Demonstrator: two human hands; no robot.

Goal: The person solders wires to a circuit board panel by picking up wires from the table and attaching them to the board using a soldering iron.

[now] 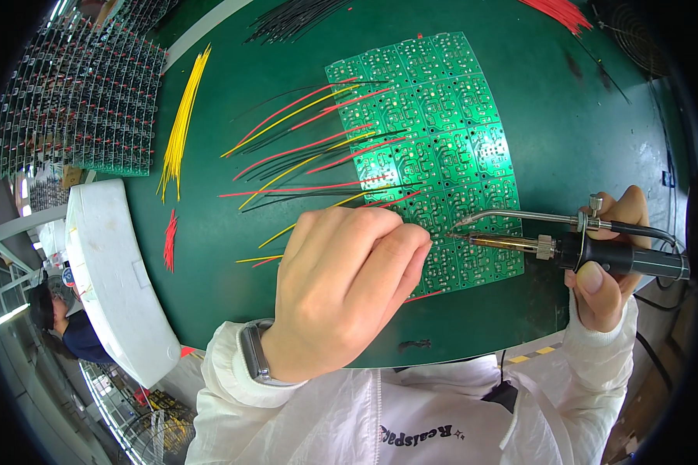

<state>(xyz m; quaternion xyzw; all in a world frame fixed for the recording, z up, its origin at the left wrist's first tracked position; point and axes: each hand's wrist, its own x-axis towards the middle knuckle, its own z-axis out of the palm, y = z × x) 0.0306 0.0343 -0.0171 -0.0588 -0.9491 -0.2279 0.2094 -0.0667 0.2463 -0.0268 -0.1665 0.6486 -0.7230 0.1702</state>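
A green circuit board panel [442, 116], divided into many small boards, lies on the green work surface. Red, yellow and black wires [302, 159] run leftward from its left columns. My right hand [609, 271] grips a soldering iron [597, 252] with a thin metal solder-feed tube [527, 215] clamped along it. The iron's tip is over the lower middle of the panel, close to my left fingertips. My left hand [349, 283] is closed over the panel's lower left, its fingers pinched together. Whatever they pinch is hidden behind the knuckles.
Bundles of yellow wires [184, 124], short red wires [170, 242], black wires [298, 17] and red wires [558, 14] lie around the panel. Stacked circuit boards [77, 93] stand at far left, above a white foam block [116, 279]. Another person [77, 325] is beyond it.
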